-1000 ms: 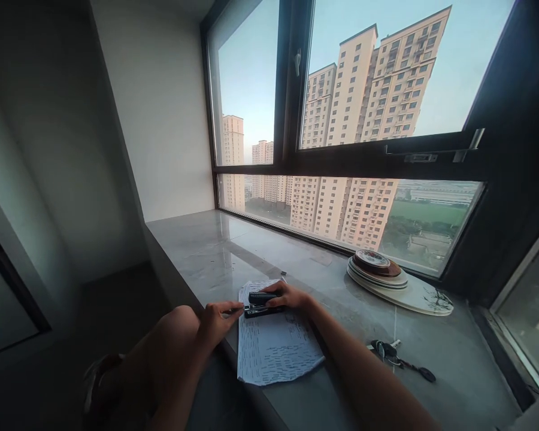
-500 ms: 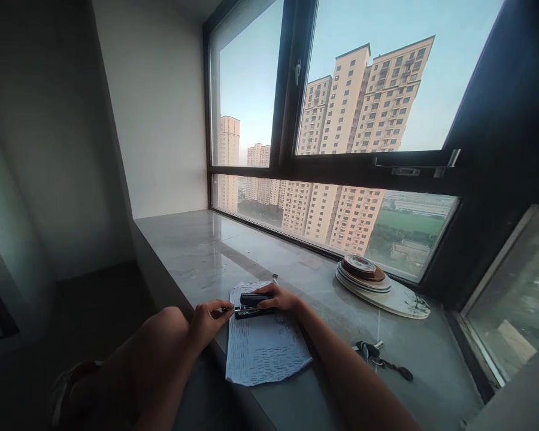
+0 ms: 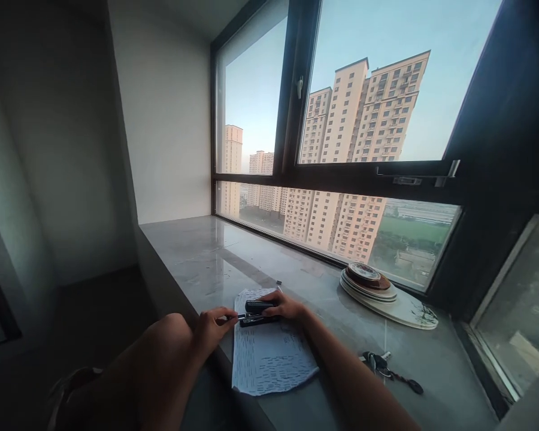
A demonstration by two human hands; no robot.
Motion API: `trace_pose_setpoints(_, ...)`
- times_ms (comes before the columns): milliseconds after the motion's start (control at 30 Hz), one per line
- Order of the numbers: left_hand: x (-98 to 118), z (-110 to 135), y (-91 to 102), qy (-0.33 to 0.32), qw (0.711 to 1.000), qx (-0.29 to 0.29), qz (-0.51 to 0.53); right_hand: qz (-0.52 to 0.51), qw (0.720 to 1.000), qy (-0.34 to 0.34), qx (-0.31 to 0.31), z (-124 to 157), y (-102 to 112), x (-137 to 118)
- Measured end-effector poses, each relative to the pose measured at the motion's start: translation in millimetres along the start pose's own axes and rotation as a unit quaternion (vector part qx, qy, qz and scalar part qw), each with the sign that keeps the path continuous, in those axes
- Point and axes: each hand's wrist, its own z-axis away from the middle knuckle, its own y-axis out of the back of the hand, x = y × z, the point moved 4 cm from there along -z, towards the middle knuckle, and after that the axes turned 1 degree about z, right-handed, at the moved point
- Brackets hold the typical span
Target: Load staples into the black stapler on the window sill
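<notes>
A black stapler (image 3: 259,306) rests on sheets of paper (image 3: 273,365) covered with lines of writing. Its top arm is raised from the base, and a bright metal strip shows between the two. From the right, my right hand (image 3: 285,305) is closed round the stapler's rear part. My left hand (image 3: 214,323) pinches with thumb and forefinger at the stapler's left end. A thin, dark and shiny bit shows at those fingertips, too small to name; I cannot tell whether it is part of the stapler.
Paper and stapler lie on a grey stone window sill (image 3: 193,251), near its front edge. A bunch of keys (image 3: 379,364) lies to the right of my right forearm. Stacked plates or mats (image 3: 368,280) stand by the window. A small dark piece (image 3: 279,282) lies behind the paper.
The view has shifted slightly, so the scene sits a little lower and further right. Both hands keep their places at the stapler, with no clear change in grip.
</notes>
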Motion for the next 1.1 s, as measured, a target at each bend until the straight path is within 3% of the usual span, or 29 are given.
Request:
trace_pose_setpoints(200, 1.9, 4.1, -0.1, -0.079, 0.994, 0.050, -0.064, -0.016, 1.000, 0.021, -0.011, -0.3, -2.0, 2.9)
trace_pose_setpoints(333, 3.2, 5.0, 5.3, -0.089, 0.984, 0.126, -0.091, -0.018, 1.000, 0.016, -0.009, -0.5, -1.1, 6.1)
trace_pose_setpoints(467, 1.7, 2.3, 11.1, -0.075, 0.982, 0.171, -0.042, -0.024, 1.000, 0.009, -0.008, -0.7, 1.2, 6.8)
trace_pose_setpoints(600, -6.2, -0.6, 11.3, -0.043, 0.986, 0.160, 0.010, -0.029, 0.999, -0.003, -0.013, 0.2, 1.3, 4.1)
trace_pose_setpoints(700, -7.6, -2.6, 8.7, -0.074, 0.987, 0.139, -0.006, -0.030, 1.000, -0.004, -0.009, 0.6, 1.8, 2.6)
trace_pose_setpoints(900, 1.2, -0.5, 8.1, -0.123, 0.978, 0.161, -0.046, -0.035, 0.999, 0.012, -0.011, -0.3, 0.3, 0.4)
trace_pose_setpoints(1100, 3.8, 3.7, 9.0, -0.072, 0.986, 0.143, -0.039, -0.039, 0.999, 0.016, -0.026, -1.1, -1.1, 3.9)
